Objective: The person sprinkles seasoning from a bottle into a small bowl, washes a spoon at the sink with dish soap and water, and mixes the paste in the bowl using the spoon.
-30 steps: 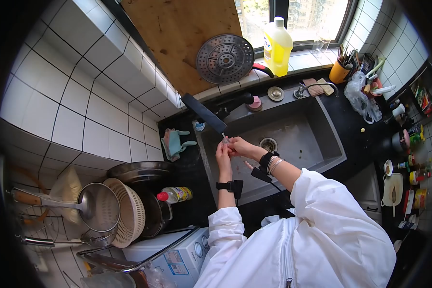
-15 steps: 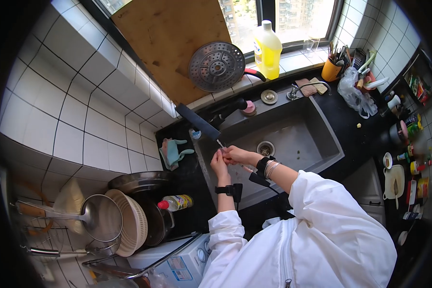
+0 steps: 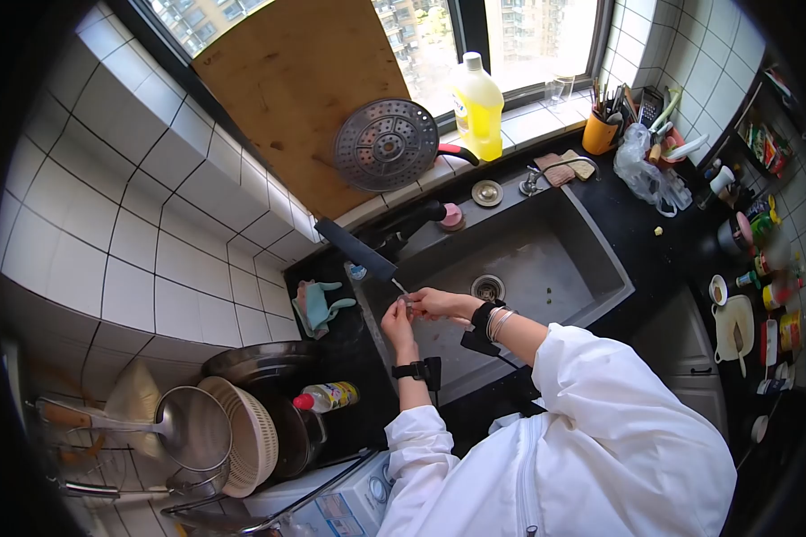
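Over the left edge of the sink, my left hand and my right hand meet, fingertips pinched together. They close around the lower end of a long dark grey roller-like piece. A thin, pale metal stem runs from the piece into my fingers. The piece slants up and left, away from me. Whatever lies between the fingertips is mostly hidden. Close behind the roller-like piece is a black object with a pink end.
A teal rubber glove lies left of the sink. A bottle with a red cap rests near my left wrist. Behind the sink are a perforated metal disc, a yellow liquid bottle and a faucet. A plastic bag sits at right.
The whole view has shifted, so surroundings appear lower and slightly left. Both hands stay pinched on the piece; my right fingers have changed position slightly and tucked in.
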### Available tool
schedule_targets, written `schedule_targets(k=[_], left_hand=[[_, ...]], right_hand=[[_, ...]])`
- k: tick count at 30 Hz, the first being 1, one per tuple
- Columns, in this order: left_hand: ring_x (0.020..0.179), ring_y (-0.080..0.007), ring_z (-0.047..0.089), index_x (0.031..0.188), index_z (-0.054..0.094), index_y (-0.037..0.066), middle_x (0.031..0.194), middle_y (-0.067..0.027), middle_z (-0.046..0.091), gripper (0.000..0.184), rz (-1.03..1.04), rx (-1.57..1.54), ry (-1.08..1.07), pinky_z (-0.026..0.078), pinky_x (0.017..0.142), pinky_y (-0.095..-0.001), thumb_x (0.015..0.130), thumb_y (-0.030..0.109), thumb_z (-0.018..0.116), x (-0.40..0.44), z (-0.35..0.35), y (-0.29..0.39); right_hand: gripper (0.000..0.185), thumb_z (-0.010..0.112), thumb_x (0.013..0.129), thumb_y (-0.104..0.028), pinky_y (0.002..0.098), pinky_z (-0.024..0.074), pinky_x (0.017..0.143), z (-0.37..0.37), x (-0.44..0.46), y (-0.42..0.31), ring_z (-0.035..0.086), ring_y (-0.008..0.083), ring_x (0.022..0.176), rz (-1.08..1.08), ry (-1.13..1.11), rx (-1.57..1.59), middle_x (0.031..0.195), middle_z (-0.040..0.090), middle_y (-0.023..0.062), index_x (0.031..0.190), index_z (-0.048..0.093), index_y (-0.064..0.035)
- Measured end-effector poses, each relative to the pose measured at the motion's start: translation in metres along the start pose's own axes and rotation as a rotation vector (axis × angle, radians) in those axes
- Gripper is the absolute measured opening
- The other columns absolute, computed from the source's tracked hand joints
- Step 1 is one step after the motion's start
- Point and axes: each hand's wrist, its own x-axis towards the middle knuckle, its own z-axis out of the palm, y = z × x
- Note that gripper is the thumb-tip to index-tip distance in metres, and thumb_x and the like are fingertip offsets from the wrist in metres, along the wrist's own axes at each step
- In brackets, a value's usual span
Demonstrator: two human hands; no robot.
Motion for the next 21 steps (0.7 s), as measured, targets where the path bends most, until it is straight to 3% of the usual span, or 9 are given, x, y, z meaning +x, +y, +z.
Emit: schedule_targets(k=[3, 4, 7, 10, 13, 21], left_hand=[[0.067, -0.0044, 0.054, 0.097, 0.067, 0.000, 0.081, -0.0006, 0.064, 0.020, 0.140, 0.126, 0.028, 0.039, 0.057, -0.0175, 0.094, 0.014, 0.052, 0.008, -0.006, -0.006], [0.067, -0.0043, 0.054, 0.097, 0.067, 0.000, 0.081, -0.0011, 0.065, 0.020, 0.196, 0.120, 0.036, 0.039, 0.057, -0.0177, 0.093, 0.014, 0.052, 0.006, -0.003, -0.001], [0.070, -0.0056, 0.056, 0.099, 0.066, -0.002, 0.085, -0.0027, 0.066, 0.021, 0.256, 0.175, 0.036, 0.040, 0.059, -0.0192, 0.093, 0.012, 0.052, 0.000, -0.002, 0.017], [0.073, -0.0082, 0.058, 0.099, 0.066, -0.003, 0.087, -0.0040, 0.067, 0.021, 0.251, 0.145, 0.050, 0.043, 0.063, -0.0222, 0.093, 0.012, 0.053, -0.004, -0.001, 0.031], [0.075, -0.0107, 0.059, 0.099, 0.067, -0.004, 0.087, -0.0052, 0.068, 0.021, 0.282, 0.159, 0.055, 0.046, 0.067, -0.0250, 0.092, 0.012, 0.053, -0.006, -0.002, 0.037], [0.072, -0.0112, 0.061, 0.097, 0.066, -0.005, 0.084, -0.0068, 0.068, 0.021, 0.302, 0.307, 0.057, 0.047, 0.065, -0.0255, 0.091, 0.011, 0.055, -0.017, 0.003, 0.055]], right_hand=[[0.024, 0.055, 0.089, -0.022, 0.0289, 0.0404, 0.051, -0.001, 0.020, 0.017, 0.049, 0.0130, 0.052, -0.224, 0.163, -0.301, 0.056, 0.053, 0.0021, 0.076, 0.070, -0.0093], [0.022, 0.055, 0.086, -0.022, 0.0322, 0.0423, 0.053, -0.002, 0.016, 0.011, 0.053, 0.0144, 0.054, -0.180, 0.201, -0.409, 0.059, 0.058, 0.0049, 0.078, 0.071, -0.0097], [0.023, 0.054, 0.088, -0.022, 0.0289, 0.0386, 0.049, 0.002, 0.017, 0.008, 0.050, 0.0119, 0.051, -0.108, 0.222, -0.453, 0.056, 0.053, 0.0022, 0.081, 0.071, -0.0099], [0.023, 0.052, 0.090, -0.022, 0.0237, 0.0322, 0.047, 0.000, 0.010, 0.003, 0.043, 0.0072, 0.052, -0.069, -0.050, 0.004, 0.058, 0.050, -0.0037, 0.087, 0.068, -0.0063], [0.022, 0.049, 0.092, -0.021, 0.0212, 0.0262, 0.045, 0.002, 0.007, 0.000, 0.037, 0.0040, 0.050, -0.098, -0.089, 0.023, 0.059, 0.044, -0.0067, 0.092, 0.065, -0.0060], [0.021, 0.054, 0.086, -0.018, 0.0236, 0.0314, 0.048, 0.000, 0.006, -0.001, 0.041, 0.0060, 0.053, -0.195, 0.071, -0.178, 0.059, 0.048, -0.0036, 0.089, 0.068, -0.0024]])
